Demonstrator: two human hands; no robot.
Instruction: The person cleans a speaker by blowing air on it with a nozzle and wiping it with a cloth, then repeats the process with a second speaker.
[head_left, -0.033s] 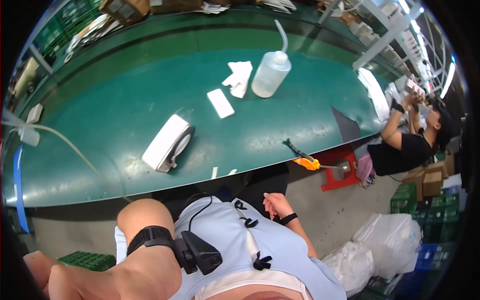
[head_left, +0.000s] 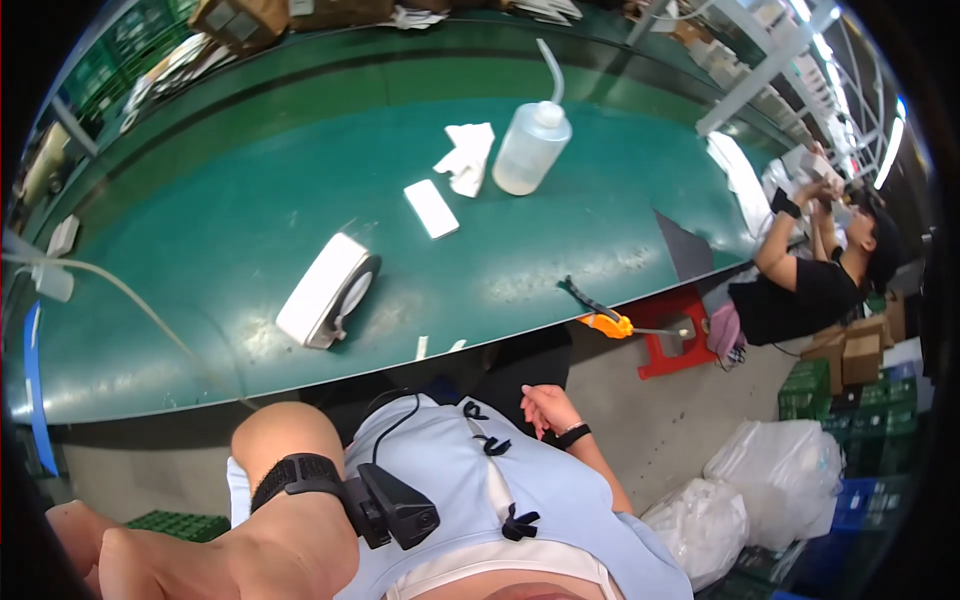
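Observation:
My left hand (head_left: 215, 555) is raised close in at the lower left, a black strap with a small black camera (head_left: 405, 508) around that wrist. Its fingers are cut by the dark rim, so their grip is unclear. In front of my light blue top hangs my right hand (head_left: 549, 408), below the table edge, fingers loosely bent and holding nothing. A white device with a round part on its side (head_left: 325, 288) lies on the green table, and behind it are a flat white box (head_left: 431, 209), a crumpled white cloth (head_left: 466, 160) and a translucent squeeze bottle (head_left: 532, 150) with a bent spout.
An orange and black tool (head_left: 607, 325) juts past the table's front edge above a red stool (head_left: 672, 350). A co-worker (head_left: 800, 265) handles something pale at the far right. White plastic bags (head_left: 775, 485) stand on the floor. A pale hose (head_left: 150, 310) crosses the table's left side.
The view has shifted slightly, so the table's things sit a little further left. Both my hands keep nearly the same pose. The co-worker's hands have moved a little.

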